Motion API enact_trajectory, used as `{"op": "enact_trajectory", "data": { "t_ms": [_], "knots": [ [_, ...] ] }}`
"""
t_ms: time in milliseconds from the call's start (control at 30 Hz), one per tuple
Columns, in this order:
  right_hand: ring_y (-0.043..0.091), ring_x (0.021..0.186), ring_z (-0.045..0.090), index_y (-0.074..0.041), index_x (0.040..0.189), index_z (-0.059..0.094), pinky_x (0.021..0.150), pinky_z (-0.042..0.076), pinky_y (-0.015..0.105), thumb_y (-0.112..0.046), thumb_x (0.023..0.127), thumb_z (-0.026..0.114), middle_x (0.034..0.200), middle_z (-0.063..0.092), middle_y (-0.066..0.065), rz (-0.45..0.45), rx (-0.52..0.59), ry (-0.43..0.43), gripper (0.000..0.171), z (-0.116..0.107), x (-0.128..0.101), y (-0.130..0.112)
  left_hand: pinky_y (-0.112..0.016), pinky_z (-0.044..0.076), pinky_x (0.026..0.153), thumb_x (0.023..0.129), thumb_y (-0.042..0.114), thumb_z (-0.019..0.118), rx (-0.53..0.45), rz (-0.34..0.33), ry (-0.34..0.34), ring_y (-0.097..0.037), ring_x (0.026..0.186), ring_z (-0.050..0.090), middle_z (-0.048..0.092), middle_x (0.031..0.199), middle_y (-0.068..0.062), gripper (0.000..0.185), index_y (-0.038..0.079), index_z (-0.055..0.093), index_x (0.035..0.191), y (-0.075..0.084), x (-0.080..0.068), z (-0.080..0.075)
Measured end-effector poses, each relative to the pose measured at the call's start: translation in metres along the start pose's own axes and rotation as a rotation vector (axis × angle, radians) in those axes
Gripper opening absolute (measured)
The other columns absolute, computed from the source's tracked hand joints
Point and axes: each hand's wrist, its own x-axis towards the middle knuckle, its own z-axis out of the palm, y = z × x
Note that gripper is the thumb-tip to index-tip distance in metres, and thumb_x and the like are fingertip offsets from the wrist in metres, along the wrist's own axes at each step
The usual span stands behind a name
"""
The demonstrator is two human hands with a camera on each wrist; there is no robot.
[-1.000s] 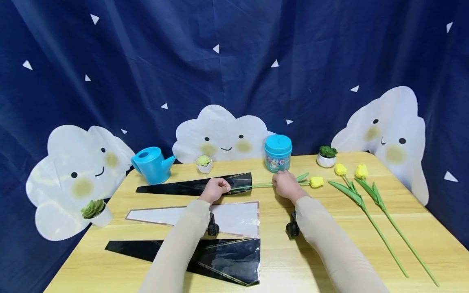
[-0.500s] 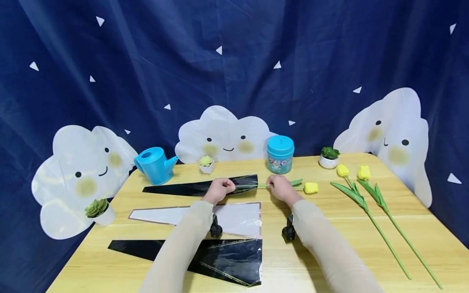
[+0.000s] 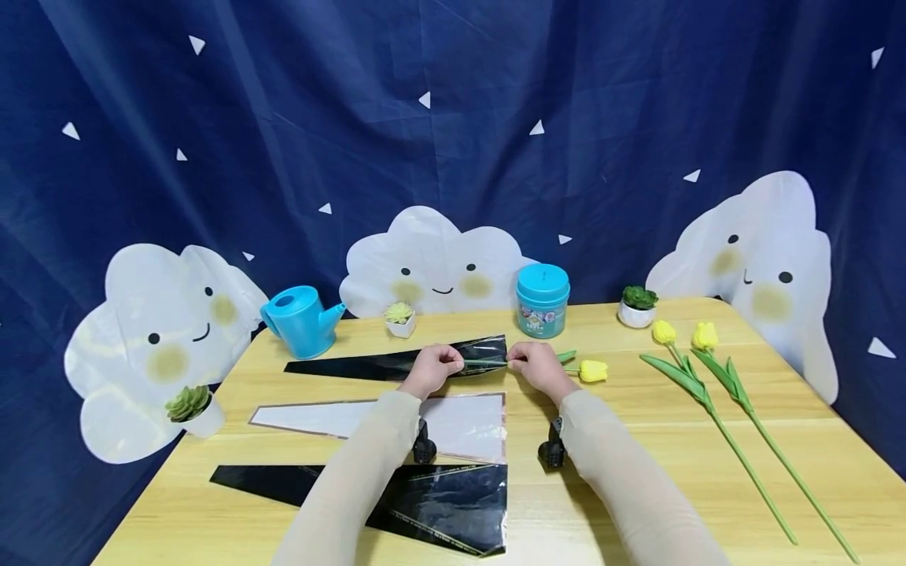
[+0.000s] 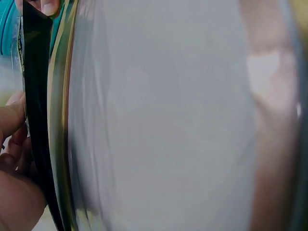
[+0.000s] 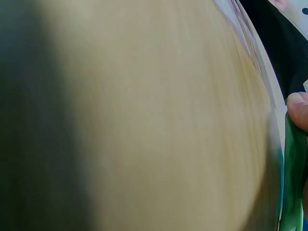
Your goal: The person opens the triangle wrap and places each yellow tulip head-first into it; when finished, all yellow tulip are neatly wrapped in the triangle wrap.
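My left hand (image 3: 428,369) pinches a long, tapered black flower sleeve (image 3: 368,365) near its wide end; its thumb shows on the black film (image 4: 38,96) in the left wrist view. A yellow artificial tulip (image 3: 593,371) lies sideways, its stem running left into the sleeve's mouth. Right at that mouth, my right hand (image 3: 538,366) pinches the tulip. In the right wrist view its thumb (image 5: 299,108) presses on the tulip's green leaf (image 5: 292,168). Part of the stem is hidden behind the right hand.
Nearer lie a white sleeve (image 3: 463,424) and another black sleeve (image 3: 453,503). Two more tulips (image 3: 729,393) lie at right. Along the back stand a blue watering can (image 3: 297,321), a teal jar (image 3: 542,303) and small potted succulents (image 3: 399,318). Another succulent (image 3: 201,413) is at left.
The tulip and my right hand have moved left, up to the sleeve's mouth. The black sleeve and my left hand have shifted right, so more stem is inside.
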Motion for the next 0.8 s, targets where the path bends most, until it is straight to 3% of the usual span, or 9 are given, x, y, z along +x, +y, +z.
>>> {"op": "enact_trajectory", "data": {
  "t_ms": [200,467,800],
  "knots": [
    [0.021,0.085,0.061,-0.006,0.089,0.069,0.075,0.048,0.036,-0.008,0.085,0.066,0.09,0.068,0.007,0.009,0.079,0.007,0.006,0.001,-0.003,0.0,-0.034,0.042,0.074,0.087,0.006,0.063,0.05,0.001,0.036,-0.02,0.081,0.048,0.056,0.09,-0.006,0.006,0.007,0.063,0.082,-0.003,0.0,0.001],
    [0.032,0.103,0.059,-0.002,0.109,0.067,0.086,0.047,0.045,-0.014,0.086,0.066,0.11,0.065,0.015,-0.03,0.096,0.028,0.026,-0.021,-0.008,0.01,-0.031,0.042,0.069,0.088,0.009,0.063,0.046,-0.046,0.0,-0.019,0.076,0.049,0.06,0.086,-0.004,0.006,0.01,0.063,0.082,-0.005,-0.001,0.001],
    [0.032,0.119,0.05,-0.007,0.134,0.05,0.096,0.04,0.047,-0.032,0.081,0.07,0.13,0.054,0.015,-0.069,-0.047,-0.255,0.062,-0.051,-0.014,0.031,-0.031,0.043,0.07,0.087,0.01,0.065,0.076,-0.054,0.015,-0.018,0.073,0.05,0.061,0.085,-0.003,0.006,0.011,0.065,0.081,-0.007,-0.001,0.004]
  ]
}}
